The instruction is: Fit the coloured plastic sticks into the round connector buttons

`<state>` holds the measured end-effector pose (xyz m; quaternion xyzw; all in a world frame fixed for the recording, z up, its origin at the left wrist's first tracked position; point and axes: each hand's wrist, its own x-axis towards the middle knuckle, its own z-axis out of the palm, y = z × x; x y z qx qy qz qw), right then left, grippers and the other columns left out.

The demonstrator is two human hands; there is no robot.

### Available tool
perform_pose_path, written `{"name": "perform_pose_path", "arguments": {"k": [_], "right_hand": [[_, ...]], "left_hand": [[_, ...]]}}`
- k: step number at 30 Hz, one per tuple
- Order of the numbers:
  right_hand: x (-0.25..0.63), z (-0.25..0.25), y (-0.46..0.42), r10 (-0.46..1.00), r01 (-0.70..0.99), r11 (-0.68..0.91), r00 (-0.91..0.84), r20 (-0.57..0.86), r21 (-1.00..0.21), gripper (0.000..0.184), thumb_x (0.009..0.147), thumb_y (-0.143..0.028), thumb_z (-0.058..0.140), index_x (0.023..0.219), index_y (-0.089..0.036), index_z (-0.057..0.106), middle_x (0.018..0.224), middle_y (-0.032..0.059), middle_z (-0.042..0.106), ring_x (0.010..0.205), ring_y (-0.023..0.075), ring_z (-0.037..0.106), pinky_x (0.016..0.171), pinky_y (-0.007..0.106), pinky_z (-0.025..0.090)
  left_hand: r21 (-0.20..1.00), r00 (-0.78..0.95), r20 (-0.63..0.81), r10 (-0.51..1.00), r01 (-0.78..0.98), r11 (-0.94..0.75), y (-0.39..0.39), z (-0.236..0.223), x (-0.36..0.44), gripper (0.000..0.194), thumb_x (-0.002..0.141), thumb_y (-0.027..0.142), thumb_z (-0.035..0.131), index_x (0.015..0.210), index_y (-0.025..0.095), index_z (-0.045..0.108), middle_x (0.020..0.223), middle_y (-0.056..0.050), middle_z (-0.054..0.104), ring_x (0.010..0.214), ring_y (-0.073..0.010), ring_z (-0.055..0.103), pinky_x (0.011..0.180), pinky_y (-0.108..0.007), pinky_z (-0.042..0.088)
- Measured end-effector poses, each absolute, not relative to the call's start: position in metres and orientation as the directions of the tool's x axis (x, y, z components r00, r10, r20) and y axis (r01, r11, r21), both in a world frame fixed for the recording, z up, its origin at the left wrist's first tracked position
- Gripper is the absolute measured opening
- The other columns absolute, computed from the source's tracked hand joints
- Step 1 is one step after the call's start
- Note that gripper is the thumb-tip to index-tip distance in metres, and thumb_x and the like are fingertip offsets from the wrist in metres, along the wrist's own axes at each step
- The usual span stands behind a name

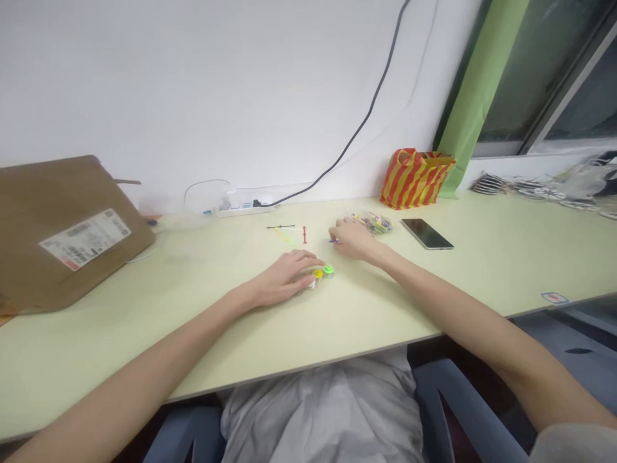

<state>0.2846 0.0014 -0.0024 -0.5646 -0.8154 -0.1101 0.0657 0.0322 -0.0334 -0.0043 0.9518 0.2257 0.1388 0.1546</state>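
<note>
1. Blue piece [334,242] lies at the right hand's fingertips, on or just above the table [385,289], left of the packet [380,223]
2. Right hand [354,239]: fingers curled down, back of hand partly hiding the packet; whether the blue piece is pinched, cannot tell
3. Left hand [289,273]: palm down, fingers loosely spread beside the yellow pot [318,274] and green pot [328,270]; contact unclear
4. Black stick [284,226] and red stick [304,235] lie beyond the left hand, pale sticks between them
5. Step in hand, as judged: handling the blue piece; best taken between thumb and forefinger, at mid-length if it proves stick-like
6. Left hand should steady the pots lightly; round sides could roll if knocked over
7. Keep the right wrist high, so the packet is not dragged and the sticks not disturbed
</note>
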Motion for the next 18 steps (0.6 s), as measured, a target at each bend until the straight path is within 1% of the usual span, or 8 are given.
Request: {"name": "perform_pose_path", "arguments": {"k": [3, 5, 7, 8, 10, 12, 15, 18], "right_hand": [[0.273, -0.003, -0.003, 0.873, 0.92, 0.388, -0.385, 0.298, 0.054, 0.024, 0.096, -0.018, 0.049, 0.112, -0.016, 0.067, 0.117, 0.0158, 0.065, 0.115, 0.0309, 0.054, 0.091, 0.039, 0.041], [0.269, 0.001, -0.006, 0.847, 0.91, 0.414, -0.392, 0.361, 0.016, 0.025, 0.096, -0.018, 0.051, 0.116, -0.016, 0.066, 0.119, 0.0154, 0.065, 0.117, 0.0302, 0.053, 0.09, 0.038, 0.04], [0.271, 0.009, -0.009, 0.825, 0.875, 0.48, -0.427, 0.37, -0.06, 0.023, 0.096, -0.02, 0.055, 0.116, -0.016, 0.066, 0.114, 0.0136, 0.066, 0.108, 0.0268, 0.056, 0.085, 0.034, 0.041], [0.273, 0.013, -0.011, 0.82, 0.84, 0.528, -0.466, 0.332, -0.124, 0.021, 0.097, -0.023, 0.056, 0.113, -0.016, 0.067, 0.108, 0.0115, 0.067, 0.099, 0.0237, 0.059, 0.08, 0.032, 0.041], [0.278, 0.02, -0.013, 0.794, 0.741, 0.607, -0.578, 0.187, -0.288, 0.019, 0.097, -0.03, 0.06, 0.106, -0.016, 0.069, 0.093, 0.0065, 0.068, 0.08, 0.0175, 0.059, 0.069, 0.028, 0.039], [0.283, 0.023, -0.012, 0.737, 0.659, 0.62, -0.675, 0.029, -0.426, 0.023, 0.094, -0.037, 0.066, 0.101, -0.016, 0.071, 0.085, 0.0035, 0.068, 0.071, 0.0146, 0.057, 0.063, 0.026, 0.037], [0.288, 0.021, -0.007, 0.668, 0.624, 0.598, -0.735, -0.117, -0.502, 0.033, 0.084, -0.044, 0.077, 0.101, -0.016, 0.073, 0.084, 0.0028, 0.068, 0.072, 0.0147, 0.058, 0.062, 0.024, 0.039], [0.289, 0.017, -0.002, 0.656, 0.625, 0.595, -0.741, -0.145, -0.505, 0.033, 0.081, -0.044, 0.079, 0.099, -0.016, 0.072, 0.082, 0.0024, 0.068, 0.071, 0.0147, 0.057, 0.062, 0.024, 0.04]], "left_hand": [[0.293, 0.868, 0.206, 0.452, 0.385, -0.875, -0.04, -0.005, 0.038, 0.047, 0.101, 0.044, 0.052, 0.146, 0.029, 0.05, 0.138, -0.01, 0.059, 0.128, -0.0292, 0.053, 0.111, -0.046, 0.04], [0.283, 0.839, 0.212, 0.501, 0.438, -0.853, -0.04, -0.007, 0.037, 0.054, 0.098, 0.046, 0.057, 0.146, 0.025, 0.046, 0.133, -0.011, 0.061, 0.122, -0.0299, 0.056, 0.105, -0.045, 0.044], [0.286, 0.803, 0.199, 0.562, 0.501, -0.817, -0.038, -0.01, 0.035, 0.053, 0.096, 0.049, 0.06, 0.139, 0.021, 0.048, 0.126, -0.012, 0.062, 0.113, -0.0297, 0.059, 0.097, -0.043, 0.047], [0.288, 0.791, 0.187, 0.583, 0.523, -0.802, -0.036, -0.012, 0.034, 0.05, 0.095, 0.05, 0.061, 0.134, 0.021, 0.05, 0.122, -0.011, 0.063, 0.109, -0.0292, 0.06, 0.093, -0.042, 0.047], [0.286, 0.783, 0.167, 0.599, 0.543, -0.79, -0.034, -0.014, 0.033, 0.044, 0.094, 0.051, 0.061, 0.125, 0.021, 0.053, 0.117, -0.009, 0.064, 0.104, -0.0281, 0.061, 0.087, -0.039, 0.047], [0.275, 0.79, 0.156, 0.593, 0.542, -0.794, -0.033, -0.014, 0.034, 0.039, 0.095, 0.052, 0.06, 0.12, 0.022, 0.056, 0.114, -0.008, 0.064, 0.102, -0.0272, 0.06, 0.084, -0.037, 0.046], [0.244, 0.816, 0.156, 0.556, 0.514, -0.822, -0.034, -0.013, 0.038, 0.035, 0.098, 0.052, 0.055, 0.114, 0.021, 0.059, 0.108, -0.008, 0.064, 0.098, -0.026, 0.06, 0.083, -0.036, 0.045], [0.27, 0.834, 0.169, 0.525, 0.473, -0.839, -0.035, -0.012, 0.041, 0.031, 0.1, 0.049, 0.054, 0.112, 0.022, 0.062, 0.105, -0.007, 0.063, 0.095, -0.0242, 0.06, 0.082, -0.035, 0.045]]}}
